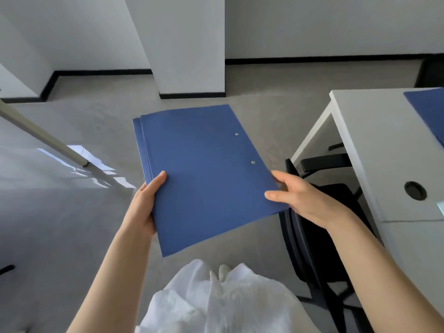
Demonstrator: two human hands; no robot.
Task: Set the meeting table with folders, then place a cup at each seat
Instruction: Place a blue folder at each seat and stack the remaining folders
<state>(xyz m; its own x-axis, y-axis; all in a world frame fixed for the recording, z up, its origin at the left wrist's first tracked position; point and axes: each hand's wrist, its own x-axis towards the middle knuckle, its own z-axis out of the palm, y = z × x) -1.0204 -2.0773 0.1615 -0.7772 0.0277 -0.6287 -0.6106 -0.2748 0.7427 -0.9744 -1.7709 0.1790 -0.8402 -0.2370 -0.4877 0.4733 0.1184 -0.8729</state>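
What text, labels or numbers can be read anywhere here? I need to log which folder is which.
None can be read.
Stack of blue folders, held by the left hand and right hand: plain cover, two metal rivets only.
Blue folder on the white table: no visible print.

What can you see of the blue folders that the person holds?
The folders are a thin stack, plain blue, matte, seemingly card; offset edges show at the left side. The top cover bears two small metal rivets near its right edge. The stack is held in the air above the floor, roughly flat and turned at an angle, left of the table. The left hand grips its left edge, thumb on top; the right hand pinches its right edge.
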